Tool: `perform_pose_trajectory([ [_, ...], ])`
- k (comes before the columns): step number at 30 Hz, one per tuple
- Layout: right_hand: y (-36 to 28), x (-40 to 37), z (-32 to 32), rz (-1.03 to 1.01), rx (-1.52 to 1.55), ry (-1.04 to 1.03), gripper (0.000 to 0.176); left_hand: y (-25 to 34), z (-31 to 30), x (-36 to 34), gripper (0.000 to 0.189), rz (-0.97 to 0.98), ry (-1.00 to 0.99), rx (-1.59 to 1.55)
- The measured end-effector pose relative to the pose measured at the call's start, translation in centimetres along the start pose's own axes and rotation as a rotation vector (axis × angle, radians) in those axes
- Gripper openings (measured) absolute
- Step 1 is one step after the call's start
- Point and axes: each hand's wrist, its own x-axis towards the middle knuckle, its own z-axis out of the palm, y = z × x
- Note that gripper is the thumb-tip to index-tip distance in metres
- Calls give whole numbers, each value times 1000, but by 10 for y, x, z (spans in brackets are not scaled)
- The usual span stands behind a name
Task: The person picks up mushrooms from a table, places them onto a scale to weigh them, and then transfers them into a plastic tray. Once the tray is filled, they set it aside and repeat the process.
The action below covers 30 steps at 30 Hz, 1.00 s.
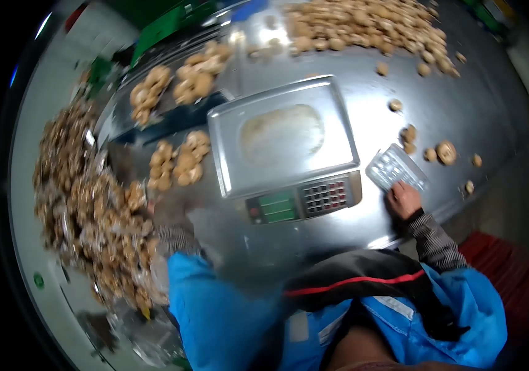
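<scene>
My right hand [404, 199] is at the lower edge of a clear plastic tray [393, 167], its fingers curled over the rim. The tray lies right of a metal scale [284, 133], whose pan holds only a brownish smear. My left hand [168, 209] is blurred by motion beside a large pile of wrapped mushrooms [103, 229]; its fingers cannot be made out. Just above it, two groups of mushrooms [187, 162] lie on the metal table.
A big heap of loose mushrooms [363, 23] covers the far side of the metal table [474, 105]. Single mushrooms [446, 152] are scattered at the right. More packed mushrooms [196, 80] stand at the back left. Red crates [499, 266] are at lower right.
</scene>
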Motion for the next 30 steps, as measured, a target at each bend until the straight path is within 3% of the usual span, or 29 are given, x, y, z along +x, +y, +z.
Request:
perform_pose_trajectory([
  [3, 9, -2, 0, 8, 10, -24, 18, 43, 13, -44, 34, 194, 55, -88],
  [4, 11, -2, 2, -11, 14, 32, 17, 74, 27, -79, 26, 210, 20, -161],
  [6, -2, 5, -18, -34, 7, 136, 14, 112, 47, -136, 23, 235, -281, 2],
  [8, -20, 16, -53, -81, 44, 259, 17, 158, 79, -229, 29, 81, -798, -197],
  [9, -26, 19, -62, -125, 71, 305, 18, 174, 93, -268, 42, 135, -1082, -110],
  [10, -30, 22, -68, -201, 87, 365, 18, 196, 117, -310, 46, -216, -1203, -170],
  [11, -36, 21, -77, -262, 112, 329, 19, 197, 136, -337, 55, -419, -1376, -228],
  [13, -49, 23, -82, -390, 115, 375, 22, 214, 169, -389, 61, -533, -1546, -97],
  [14, -52, 21, -83, -406, 116, 349, 24, 211, 185, -402, 60, -435, -1599, -54],
  [15, -46, 22, -86, -356, 115, 300, 25, 209, 202, -415, 60, -333, -1645, -13],
  [17, -33, 23, -95, -258, 118, 197, 29, 211, 230, -428, 49, -363, -1676, 37],
  [20, 18, 34, -140, 58, 61, 468, 49, 228, 267, -450, 47, -308, -1807, 219],
  [22, 64, 40, -134, 226, 130, 347, 69, 240, 287, -471, 42, -170, -1911, 125],
  [24, 111, 51, -123, 383, 673, -93, 54, 249, 323, -487, 39, 42, -1977, 95],
  [26, 148, 70, -124, 412, 1261, -249, 43, 252, 367, -488, 46, 111, -1892, 79],
  [27, 163, 77, -135, 500, 1244, -231, 34, 257, 390, -480, 52, 193, -1823, 114],
  [28, 194, 87, -116, 492, 1217, -80, 28, 262, 414, -469, 58, 271, -1754, 150],
  [29, 214, 98, -125, 615, 1217, 38, 20, 266, 442, -450, 66, 211, -1653, 181],
  [30, 255, 108, -115, 565, 982, 237, 21, 269, 466, -428, 75, 153, -1553, 210],
])
